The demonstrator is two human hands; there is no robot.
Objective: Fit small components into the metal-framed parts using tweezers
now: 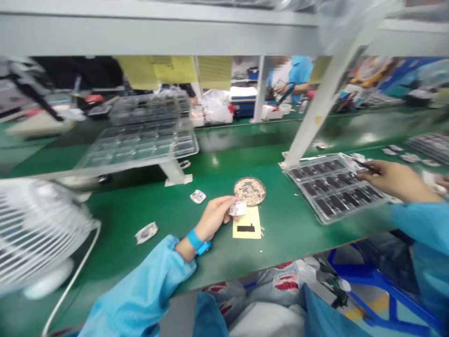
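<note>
My left hand (217,213), with a blue band at the wrist, is closed on a small white piece (238,208) with grey markings. Below that piece lies a yellow note (246,220) with a black strip (246,228) on it. Just behind stands a round dish (249,189) filled with small tan bits. Over the far right corner of a clear plastic tray (324,219), my right hand (400,180) pinches a thin dark tool (364,164), its exact kind blurred. Rows of flat black pieces (338,202) fill the tray.
A white fan (45,229) stands at the left with its cord. Loose white pieces (146,232) lie on the green table (277,243). Clear trays (140,140) sit on a raised shelf. A slanted white post (315,107) rises behind the tray. A co-worker (298,75) sits across.
</note>
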